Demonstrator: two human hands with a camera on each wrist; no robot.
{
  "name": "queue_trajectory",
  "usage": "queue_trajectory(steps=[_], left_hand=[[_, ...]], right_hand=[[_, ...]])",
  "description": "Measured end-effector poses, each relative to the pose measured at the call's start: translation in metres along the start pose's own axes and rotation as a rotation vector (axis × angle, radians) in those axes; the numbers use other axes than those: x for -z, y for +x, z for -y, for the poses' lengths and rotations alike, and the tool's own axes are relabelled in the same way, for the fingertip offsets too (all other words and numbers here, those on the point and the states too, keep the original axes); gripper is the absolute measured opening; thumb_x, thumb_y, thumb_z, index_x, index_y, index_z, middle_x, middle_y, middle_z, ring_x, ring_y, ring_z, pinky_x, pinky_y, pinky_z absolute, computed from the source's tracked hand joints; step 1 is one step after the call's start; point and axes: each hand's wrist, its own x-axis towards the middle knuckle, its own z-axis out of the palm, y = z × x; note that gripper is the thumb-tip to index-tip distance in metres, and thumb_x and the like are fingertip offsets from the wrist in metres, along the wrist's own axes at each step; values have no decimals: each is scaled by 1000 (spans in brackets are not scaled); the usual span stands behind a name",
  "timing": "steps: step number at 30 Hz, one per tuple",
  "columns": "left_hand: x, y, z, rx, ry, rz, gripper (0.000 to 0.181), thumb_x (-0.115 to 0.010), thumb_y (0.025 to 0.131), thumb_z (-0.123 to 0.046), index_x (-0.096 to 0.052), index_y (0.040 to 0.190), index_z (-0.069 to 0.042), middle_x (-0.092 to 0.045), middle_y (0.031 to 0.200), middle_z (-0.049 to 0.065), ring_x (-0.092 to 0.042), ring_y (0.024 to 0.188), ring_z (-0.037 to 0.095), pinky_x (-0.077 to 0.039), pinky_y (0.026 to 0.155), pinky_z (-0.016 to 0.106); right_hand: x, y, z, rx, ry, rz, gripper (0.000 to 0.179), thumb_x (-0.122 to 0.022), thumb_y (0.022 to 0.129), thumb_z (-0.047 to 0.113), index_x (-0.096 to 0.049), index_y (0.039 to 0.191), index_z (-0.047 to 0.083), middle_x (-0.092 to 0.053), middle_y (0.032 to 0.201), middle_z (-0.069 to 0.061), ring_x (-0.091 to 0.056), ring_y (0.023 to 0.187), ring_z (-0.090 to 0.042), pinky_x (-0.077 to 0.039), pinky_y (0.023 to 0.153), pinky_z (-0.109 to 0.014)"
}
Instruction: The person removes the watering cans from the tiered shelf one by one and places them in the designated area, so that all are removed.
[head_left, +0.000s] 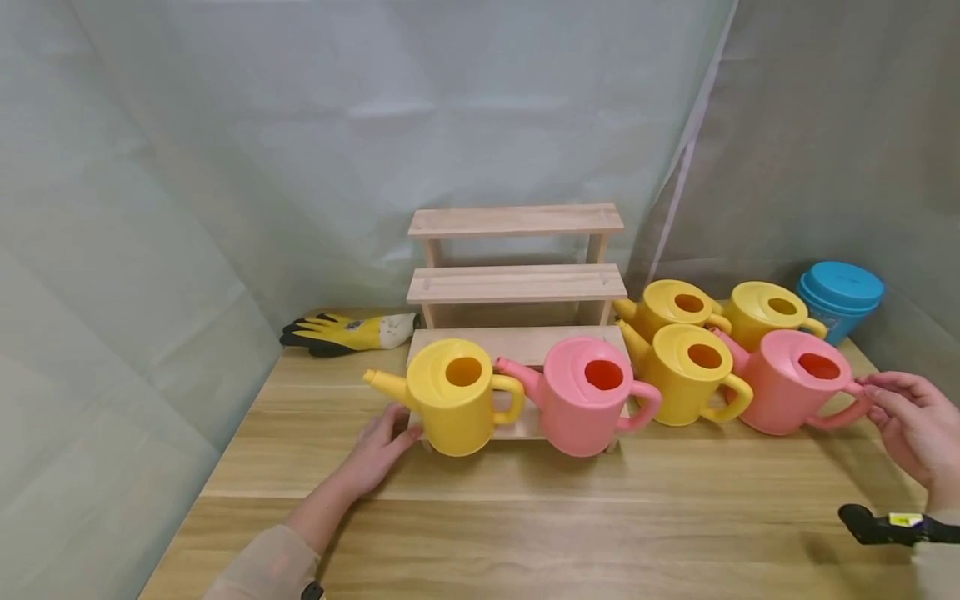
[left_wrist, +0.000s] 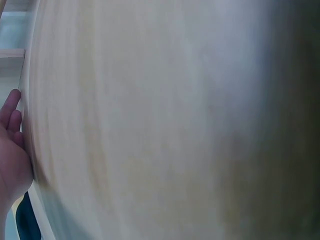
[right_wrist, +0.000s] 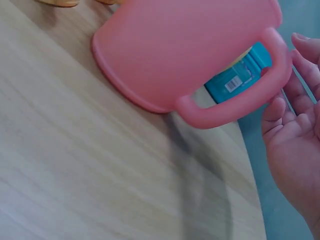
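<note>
Right hand (head_left: 911,417) has fingers loosely curved at the handle (right_wrist: 250,102) of the right pink can (head_left: 787,387), not wrapped round it; that can stands on the bench (head_left: 525,525) beside a yellow can (head_left: 678,383). Left hand (head_left: 378,450), fingers relaxed, lies by the stand's (head_left: 517,286) left end. Grasping the can seems the step; next likely calls for closing round the handle.

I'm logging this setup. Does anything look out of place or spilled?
No spill or damage shows. The yellow-and-black glove lying left of the wooden stand seems slightly odd: it's apart from the watering cans grouped on and beside the stand.
</note>
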Motion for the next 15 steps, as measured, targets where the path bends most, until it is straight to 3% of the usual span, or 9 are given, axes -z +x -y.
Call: queue_trajectory(steps=[4,9,12,15], left_hand=[[1,0,0,3,2,1,45,-48,95,-44,-38,132,-21,-54,130,15,-35,125,37,-15,101,59],[1,0,-1,6,1,1,47,-48,95,-45,-37,134,-21,-54,130,15,-35,125,37,-16,101,59],[1,0,-1,0,1,0,47,-48,95,-45,-37,134,-21,-54,129,15,-36,125,37,-16,101,59],[1,0,0,-4,4,1,46,-48,95,-44,-38,133,-21,-54,128,15,-37,124,36,-16,101,59]], right_hand=[[27,14,-7,64,-27,30,23,-46,92,-11,-62,106,-3,-69,96,-8,-68,83,-16,-52,70,-21],[70,37,-16,84,-160,25,28,-48,93,-7,-59,118,0,-66,105,-3,-64,89,-10,-50,66,-17],[78,49,-13,106,-209,18,31,-48,92,-9,-57,121,1,-65,106,-2,-62,89,-9,-48,61,-16],[64,55,-2,145,-247,40,33,-45,92,-12,-56,121,0,-65,106,-2,-61,89,-9,-47,59,-15]])
